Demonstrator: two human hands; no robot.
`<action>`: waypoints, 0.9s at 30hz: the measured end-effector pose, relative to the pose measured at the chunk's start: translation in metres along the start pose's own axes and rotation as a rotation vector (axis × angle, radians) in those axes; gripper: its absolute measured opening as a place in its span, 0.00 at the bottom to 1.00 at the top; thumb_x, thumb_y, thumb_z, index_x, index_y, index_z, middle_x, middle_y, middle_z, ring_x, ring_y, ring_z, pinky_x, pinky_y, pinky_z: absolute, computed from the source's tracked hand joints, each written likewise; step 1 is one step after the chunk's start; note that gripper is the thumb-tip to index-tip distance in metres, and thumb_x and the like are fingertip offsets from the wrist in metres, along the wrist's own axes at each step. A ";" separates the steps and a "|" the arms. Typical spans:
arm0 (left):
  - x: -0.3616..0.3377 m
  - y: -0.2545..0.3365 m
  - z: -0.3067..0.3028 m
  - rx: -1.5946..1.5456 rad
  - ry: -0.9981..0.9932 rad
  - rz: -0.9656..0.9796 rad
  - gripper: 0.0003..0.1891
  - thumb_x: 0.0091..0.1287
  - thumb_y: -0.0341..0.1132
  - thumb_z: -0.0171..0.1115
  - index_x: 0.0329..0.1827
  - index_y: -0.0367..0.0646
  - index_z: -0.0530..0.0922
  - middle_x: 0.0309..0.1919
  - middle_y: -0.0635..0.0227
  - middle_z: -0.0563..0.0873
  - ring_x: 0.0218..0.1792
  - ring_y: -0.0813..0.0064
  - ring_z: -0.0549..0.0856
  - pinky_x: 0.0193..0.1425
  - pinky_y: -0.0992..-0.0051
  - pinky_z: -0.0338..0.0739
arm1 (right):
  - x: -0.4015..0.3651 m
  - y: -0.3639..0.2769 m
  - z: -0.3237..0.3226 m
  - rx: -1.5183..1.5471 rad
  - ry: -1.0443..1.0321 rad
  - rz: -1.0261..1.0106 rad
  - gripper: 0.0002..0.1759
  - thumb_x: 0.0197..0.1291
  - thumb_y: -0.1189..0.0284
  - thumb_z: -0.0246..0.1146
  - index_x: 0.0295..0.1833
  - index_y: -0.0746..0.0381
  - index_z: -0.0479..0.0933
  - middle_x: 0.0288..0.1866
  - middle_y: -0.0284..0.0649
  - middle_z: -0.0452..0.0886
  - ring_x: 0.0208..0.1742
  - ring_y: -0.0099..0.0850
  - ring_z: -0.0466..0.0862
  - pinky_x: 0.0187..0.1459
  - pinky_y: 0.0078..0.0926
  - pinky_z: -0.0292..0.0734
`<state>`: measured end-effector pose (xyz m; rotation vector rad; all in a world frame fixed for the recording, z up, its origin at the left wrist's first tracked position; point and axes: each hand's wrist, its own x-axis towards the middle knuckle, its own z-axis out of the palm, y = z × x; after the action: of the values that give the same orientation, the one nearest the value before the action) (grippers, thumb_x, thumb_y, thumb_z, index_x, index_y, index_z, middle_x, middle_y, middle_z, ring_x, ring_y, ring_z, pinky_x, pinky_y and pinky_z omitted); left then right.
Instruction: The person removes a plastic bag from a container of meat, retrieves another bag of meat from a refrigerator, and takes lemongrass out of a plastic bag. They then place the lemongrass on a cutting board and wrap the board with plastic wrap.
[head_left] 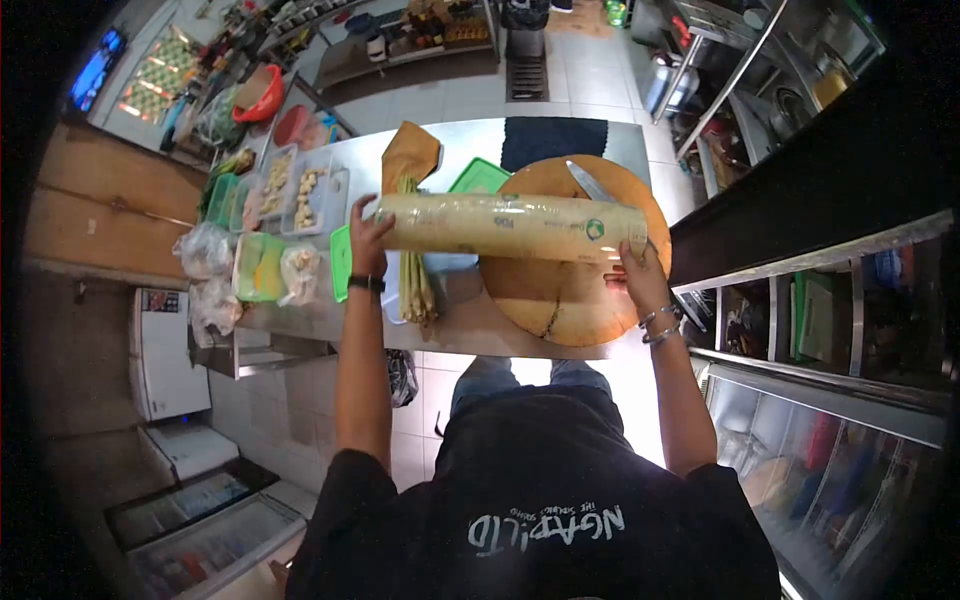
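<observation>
I hold a long roll of cling film (pixel 505 227) level above the steel counter (pixel 460 325), one hand at each end. My left hand (pixel 367 243), with a black wristband, grips the left end. My right hand (pixel 640 275), with bracelets on the wrist, grips the right end. Under the roll lies a round wooden cutting board (pixel 560 300) with a knife (pixel 590 182) on its far side. A bundle of lemongrass stalks (pixel 415 285) lies on the counter below the left end.
Clear tubs of food (pixel 290 195), bagged items (pixel 205 250) and green-lidded boxes (pixel 258 266) crowd the counter's left. A brown cloth (pixel 408 152), a green lid (pixel 478 178) and a dark mat (pixel 553 140) lie at the far side. Glass-door fridges (pixel 850 400) stand on the right.
</observation>
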<state>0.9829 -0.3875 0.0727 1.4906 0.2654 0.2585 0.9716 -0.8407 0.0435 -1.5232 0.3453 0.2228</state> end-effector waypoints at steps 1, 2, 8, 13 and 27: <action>0.013 -0.004 0.000 -0.040 -0.009 -0.028 0.30 0.59 0.25 0.66 0.65 0.45 0.65 0.44 0.58 0.85 0.44 0.68 0.83 0.50 0.68 0.78 | 0.001 -0.006 0.005 -0.017 -0.015 0.038 0.28 0.69 0.58 0.61 0.62 0.67 0.66 0.41 0.49 0.82 0.29 0.31 0.86 0.29 0.25 0.83; 0.027 -0.012 -0.002 -0.082 -0.023 -0.051 0.30 0.59 0.25 0.66 0.64 0.45 0.65 0.43 0.58 0.85 0.42 0.68 0.84 0.49 0.68 0.79 | -0.003 -0.007 0.010 -0.012 -0.021 0.045 0.28 0.69 0.58 0.61 0.62 0.67 0.66 0.41 0.49 0.82 0.29 0.31 0.86 0.29 0.25 0.83; 0.070 -0.024 -0.007 0.012 -0.070 -0.180 0.28 0.60 0.25 0.68 0.62 0.45 0.68 0.41 0.62 0.85 0.39 0.70 0.84 0.43 0.70 0.80 | -0.083 0.033 0.056 -0.792 0.172 -0.560 0.46 0.64 0.65 0.64 0.76 0.73 0.46 0.73 0.62 0.59 0.73 0.50 0.66 0.72 0.43 0.61; 0.072 -0.016 -0.009 0.004 -0.159 -0.242 0.25 0.62 0.27 0.68 0.60 0.46 0.68 0.43 0.62 0.84 0.40 0.71 0.83 0.46 0.70 0.80 | -0.090 0.075 0.130 -1.048 0.054 -0.667 0.42 0.62 0.55 0.62 0.72 0.73 0.59 0.71 0.63 0.64 0.72 0.53 0.66 0.70 0.48 0.60; 0.055 -0.038 -0.015 0.000 -0.073 -0.201 0.15 0.67 0.37 0.65 0.54 0.43 0.75 0.49 0.66 0.82 0.49 0.76 0.80 0.53 0.74 0.75 | -0.033 0.060 -0.053 -1.249 0.528 -0.545 0.29 0.55 0.66 0.69 0.61 0.67 0.73 0.60 0.51 0.75 0.61 0.52 0.73 0.63 0.46 0.68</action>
<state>1.0304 -0.3574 0.0332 1.4586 0.3536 0.0428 0.9153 -0.8889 -0.0013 -2.8467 0.1694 -0.5174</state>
